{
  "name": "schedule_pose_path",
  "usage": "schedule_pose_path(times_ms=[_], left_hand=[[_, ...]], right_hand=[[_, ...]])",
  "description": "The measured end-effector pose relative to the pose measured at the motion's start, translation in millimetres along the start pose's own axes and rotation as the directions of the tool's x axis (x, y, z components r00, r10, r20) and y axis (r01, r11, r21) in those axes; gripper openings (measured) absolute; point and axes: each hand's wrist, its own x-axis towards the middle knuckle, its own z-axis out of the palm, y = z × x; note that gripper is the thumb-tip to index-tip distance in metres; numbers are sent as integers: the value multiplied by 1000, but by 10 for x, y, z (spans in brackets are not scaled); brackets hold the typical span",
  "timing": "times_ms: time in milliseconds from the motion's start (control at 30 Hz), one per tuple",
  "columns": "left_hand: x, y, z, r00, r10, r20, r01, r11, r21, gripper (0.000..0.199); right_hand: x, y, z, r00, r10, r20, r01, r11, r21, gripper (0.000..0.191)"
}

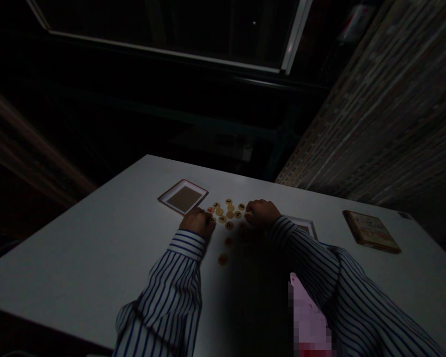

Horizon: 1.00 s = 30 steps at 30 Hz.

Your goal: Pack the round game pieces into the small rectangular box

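Several round, pale wooden Chinese chess pieces [229, 214] with dark or red characters lie scattered on the white table between my hands. My left hand [197, 221] is closed at their left side, its fingertips against a Chinese chess piece [212, 219]. Opposite it, my right hand [262, 214] has its fingers curled around the edge of another Chinese chess piece, only partly showing. Nearer to me, a few red-marked pieces [223, 259] sit in the shadow of my right arm. Striped sleeves cover both wrists.
An open shallow box tray [165, 201] rests behind my left hand. A second tray [312, 229] is partly hidden by my right forearm. A closed flat box [371, 231] lies on the right of the white table [107, 238]. A hanging curtain [357, 114] borders the right side; the room is dim.
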Motion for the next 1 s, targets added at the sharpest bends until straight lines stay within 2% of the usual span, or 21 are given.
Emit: schedule_pose_path(times_ms=[233,433,533,600,667,700,767,833,867,900,1000], left_hand=[[7,6,15,999,-34,-22,33,999,-9,30],[-20,41,-44,999,-38,-37,38,999,2,33],[-32,74,-79,996,-39,-75,39,999,-2,34],[-33,94,-89,994,-39,-105,37,999,-27,34],[-29,110,-89,991,-47,-127,39,997,-65,34],[-27,115,-86,989,-48,-140,37,996,-84,34],[-23,122,-77,985,-46,-167,27,993,-118,34],[-21,125,-68,979,-46,-197,17,989,-146,33],[-21,126,-65,977,-45,-209,12,987,-158,33],[-21,126,-63,975,-44,-217,7,986,-168,33],[-22,127,-59,971,-37,-235,-7,983,-184,32]], right_hand=[[13,-26,-5,1000,8,30,-8,1000,-14,29],[12,-33,-2,1000,17,18,-17,1000,-9,26],[10,-8,-11,999,32,-19,-30,997,72,24],[18,23,-9,997,57,-45,-45,971,236,22],[35,62,4,996,79,-36,-52,872,487,21],[45,82,12,996,85,-22,-53,783,620,20],[60,115,19,997,73,12,-51,551,833,19],[61,135,5,998,43,34,-47,340,939,17],[55,139,-10,999,33,40,-47,271,961,16],[46,142,-29,999,29,46,-51,233,971,16],[16,144,-80,995,46,86,-94,208,974,17]])
